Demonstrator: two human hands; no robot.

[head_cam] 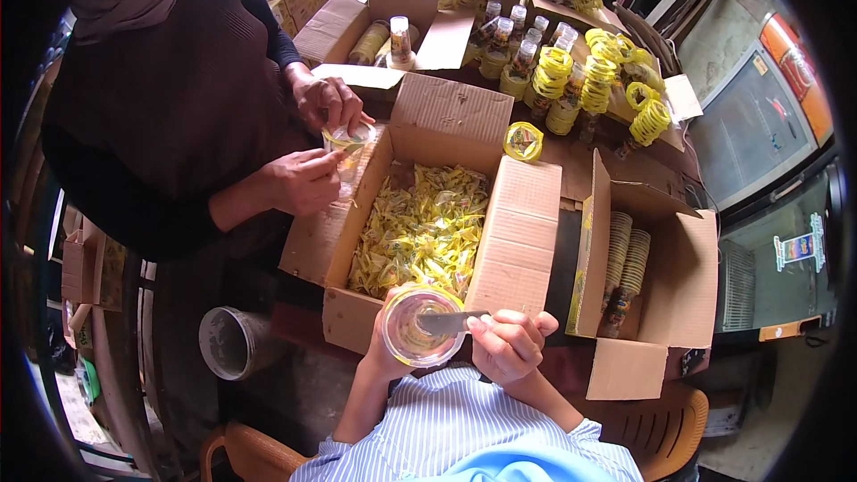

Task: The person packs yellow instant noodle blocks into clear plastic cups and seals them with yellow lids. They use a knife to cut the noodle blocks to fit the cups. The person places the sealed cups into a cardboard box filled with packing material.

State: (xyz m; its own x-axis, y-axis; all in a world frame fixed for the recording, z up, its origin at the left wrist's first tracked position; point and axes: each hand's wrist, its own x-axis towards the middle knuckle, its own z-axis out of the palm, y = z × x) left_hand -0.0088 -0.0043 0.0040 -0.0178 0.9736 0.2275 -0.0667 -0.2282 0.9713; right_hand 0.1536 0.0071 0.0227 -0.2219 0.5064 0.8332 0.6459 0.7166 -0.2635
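My left hand (pixel 379 351) grips a clear plastic cup (pixel 428 355) by its side, with the round mouth facing up towards me. A strip of yellow film runs along part of its rim. Between the fingers and thumb of my right hand (pixel 510 346) is a small metal knife (pixel 443 323), its blade lying across the cup's mouth; whether the blade touches the cup I cannot tell. Just beyond both hands stands an open cardboard box (pixel 512 234), holding a heap of yellow and clear plastic scraps (pixel 425 234).
Across the box, a co-worker's hands (pixel 304 181) hold another plastic cup (pixel 349 140). A box (pixel 679 281) with stacked cups (pixel 633 261) stands right. Several cup stacks with yellow rims (pixel 552 73) fill the back. A white bucket (pixel 227 343) lies low left.
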